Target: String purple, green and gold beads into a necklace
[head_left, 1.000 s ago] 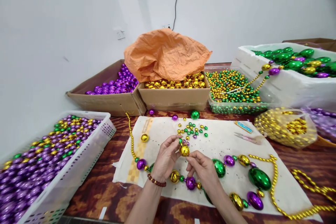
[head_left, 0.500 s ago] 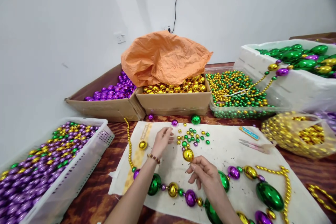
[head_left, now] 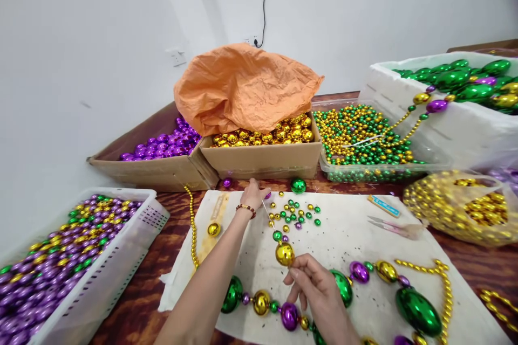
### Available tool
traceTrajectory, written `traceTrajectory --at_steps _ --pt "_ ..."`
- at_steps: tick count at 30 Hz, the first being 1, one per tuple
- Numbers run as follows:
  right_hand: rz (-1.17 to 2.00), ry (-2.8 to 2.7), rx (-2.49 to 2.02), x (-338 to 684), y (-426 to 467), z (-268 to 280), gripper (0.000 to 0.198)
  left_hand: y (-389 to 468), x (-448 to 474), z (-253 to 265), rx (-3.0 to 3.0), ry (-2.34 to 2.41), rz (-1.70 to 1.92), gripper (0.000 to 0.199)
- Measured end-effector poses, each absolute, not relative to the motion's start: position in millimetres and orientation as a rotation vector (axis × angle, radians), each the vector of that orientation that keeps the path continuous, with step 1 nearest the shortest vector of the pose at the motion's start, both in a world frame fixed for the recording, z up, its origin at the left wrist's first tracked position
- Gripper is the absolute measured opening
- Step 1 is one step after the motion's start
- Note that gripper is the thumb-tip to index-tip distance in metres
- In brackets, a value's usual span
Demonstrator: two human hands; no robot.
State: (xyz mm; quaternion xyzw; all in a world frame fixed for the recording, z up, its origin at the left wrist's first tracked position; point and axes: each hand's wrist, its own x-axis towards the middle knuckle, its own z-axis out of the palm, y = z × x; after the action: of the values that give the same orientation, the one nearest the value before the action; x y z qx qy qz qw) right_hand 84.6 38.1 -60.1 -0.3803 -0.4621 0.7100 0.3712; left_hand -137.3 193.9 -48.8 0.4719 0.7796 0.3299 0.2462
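My left hand [head_left: 254, 195] reaches over the cloth's far edge, thumb and forefinger apart. A small purple bead [head_left: 267, 195] lies beside its thumb, partly covered; I cannot tell whether they touch. A thin pale needle or wire [head_left: 266, 210] slants from near that hand down to a green bead [head_left: 277, 235]. Below this sit a small purple bead and a big gold bead [head_left: 284, 254]. My right hand [head_left: 311, 280] is closed at the lower edge of the gold bead, pinching the bead string there. The garland of large beads [head_left: 290, 316] curves across the cloth beneath my arms.
Loose small beads [head_left: 292, 211] lie mid-cloth. Scissors-like snips [head_left: 390, 225] and a blue-yellow packet [head_left: 383, 206] rest at right. Cartons of purple and gold balls [head_left: 261, 159], a clear bin [head_left: 384, 168], a white basket [head_left: 133, 259] and a bead bag [head_left: 441, 210] surround the cloth [head_left: 343, 237].
My left hand has moved away from me, to the cloth's far edge beside the purple bead. The needle or wire now leans further left. My right hand keeps its pinch by the gold bead.
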Motion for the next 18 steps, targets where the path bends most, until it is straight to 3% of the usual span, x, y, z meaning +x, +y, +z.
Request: traceTrajectory --at_steps 5,10,18 --pt "1.779 -1.228 -1.019 87.8 37.2 -55.3 0.029 152.3 -131.9 -34.7 1.334 1.928 1.184 0.042" --pt "1.721 -1.313 -1.061 93.0 34.5 -48.0 0.028 104.4 -120.5 -13.0 0.99 1.278 1.512 0.036" --pt "1.65 -1.446 -1.099 97.9 24.6 -55.6 0.029 78.8 -116.8 15.0 0.471 0.782 1.578 0.02"
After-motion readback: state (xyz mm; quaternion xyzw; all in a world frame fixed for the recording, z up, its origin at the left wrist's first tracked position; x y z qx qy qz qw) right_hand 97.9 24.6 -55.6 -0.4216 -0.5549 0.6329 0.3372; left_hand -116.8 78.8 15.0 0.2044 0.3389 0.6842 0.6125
